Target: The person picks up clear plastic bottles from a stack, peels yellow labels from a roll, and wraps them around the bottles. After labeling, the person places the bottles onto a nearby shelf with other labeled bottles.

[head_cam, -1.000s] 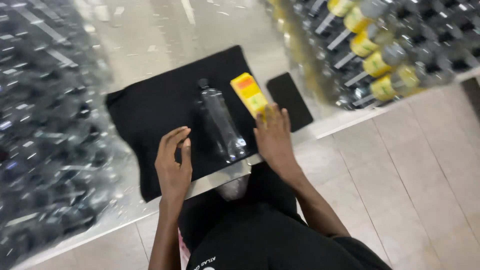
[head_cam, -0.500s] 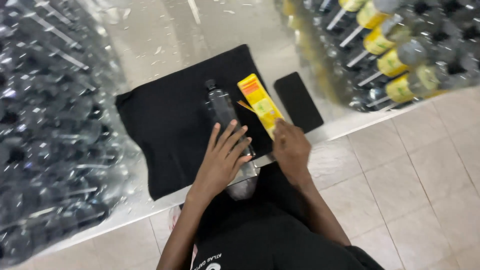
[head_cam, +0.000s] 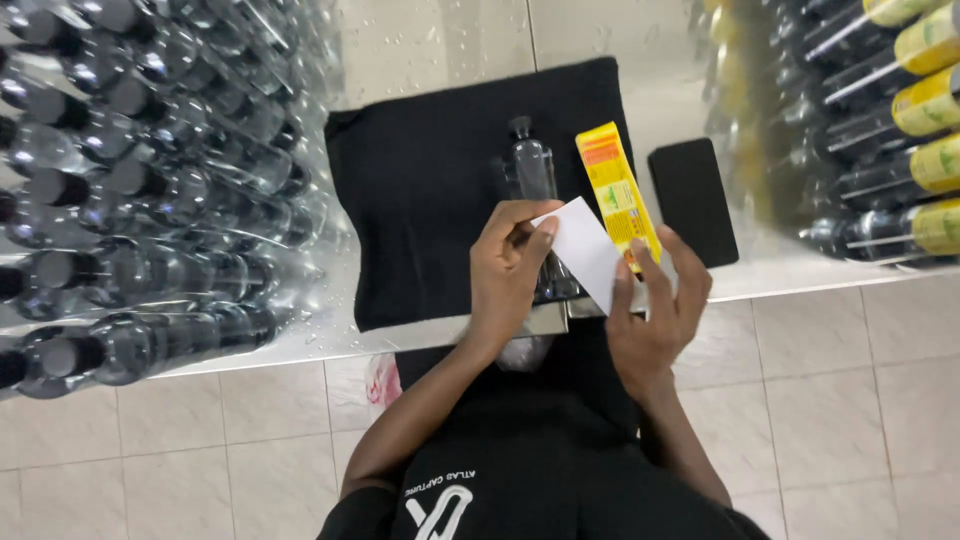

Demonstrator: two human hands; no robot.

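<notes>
— Both hands have come together over the bottle now. Left hand is curled, thumb and fingertips pinching the near edge of a white label; right hand has its fingers spread, the tips touching the label's other edge.

— Half a second ago there was no label in sight, was there?

— None. The left hand lay flat on the clear bottle and the right was down at the lower end of the yellow strip. Now the white sheet is up between them, tilted, held just above the bottle's lower half.

— So the bottle itself?

— Lying on its side on the black cloth, cap pointing away from the person, yellow strip just beside it on the right. It looks unmoved.

— And the dark thing further right?

— A flat black rectangle on the shiny table, apart from the cloth. Wrapped packs of bottles crowd the left; yellow-labelled bottles the right.

— Meaning?

— I'd judge the work has passed from handling the bottle to handling the label.
</notes>
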